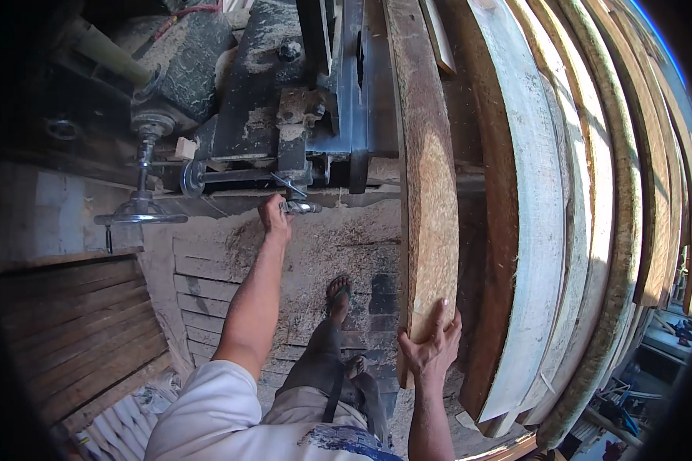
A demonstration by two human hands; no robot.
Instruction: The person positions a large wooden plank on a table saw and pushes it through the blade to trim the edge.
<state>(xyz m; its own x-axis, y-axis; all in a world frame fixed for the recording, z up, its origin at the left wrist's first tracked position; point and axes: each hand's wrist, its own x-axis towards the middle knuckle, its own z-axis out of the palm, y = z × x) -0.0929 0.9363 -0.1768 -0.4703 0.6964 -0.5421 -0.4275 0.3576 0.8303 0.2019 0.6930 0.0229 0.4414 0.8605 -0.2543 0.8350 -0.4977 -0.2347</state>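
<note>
My left hand (pixel 275 218) is closed around a metal crank handle (pixel 303 207) at the front of a dark, dust-covered woodworking machine (pixel 246 115). Over to the right, my right hand (pixel 434 347) grips the near end of a long, rough wooden plank (pixel 429 207), thumb on one side and fingers over the other edge. The plank runs away from me, past the right side of the machine. Its underside and how it is supported are hidden.
A chrome handwheel (pixel 141 219) stands out at the machine's left. Thick boards (pixel 534 230) and a rounded pole (pixel 621 192) lie lengthwise on my right. Sawdust (pixel 338 234) covers the floor around my feet. Wooden slats (pixel 77 330) are at the lower left.
</note>
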